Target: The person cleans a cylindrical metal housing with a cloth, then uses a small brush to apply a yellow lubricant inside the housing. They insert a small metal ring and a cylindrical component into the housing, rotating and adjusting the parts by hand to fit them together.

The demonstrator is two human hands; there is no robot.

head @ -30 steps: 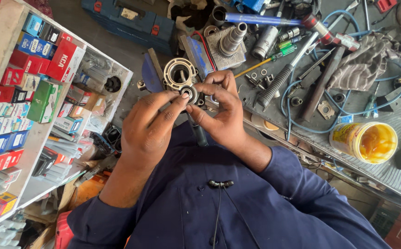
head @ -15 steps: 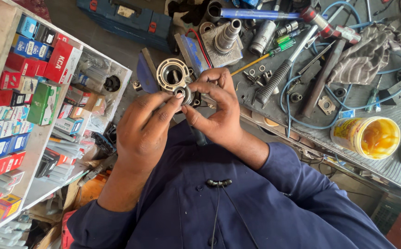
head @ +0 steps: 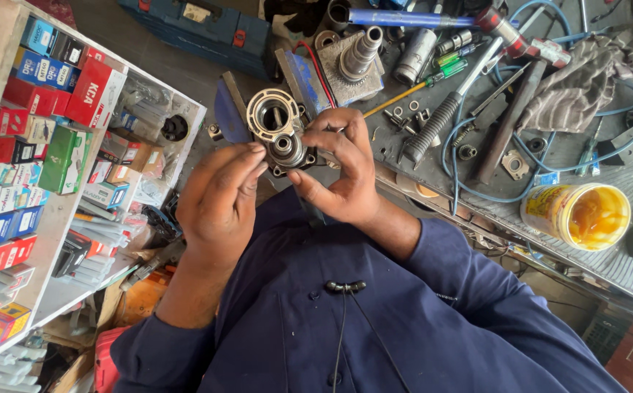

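Head view: two hands point(head: 287, 182) around one round metal assembly point(head: 285, 149).

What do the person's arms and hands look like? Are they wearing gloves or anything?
No gloves: the left hand and right hand are bare, with no rings or watch showing. Both arms wear dark navy blue cloth sleeves pushed up to about mid-forearm, part of a buttoned shirt. A thin black cable with a small black clip hangs down the chest.

head cam | looks steeply down, close over hands | bench point(head: 622, 182) 1–3 o'clock | parts shelf point(head: 32, 145) 9 o'clock
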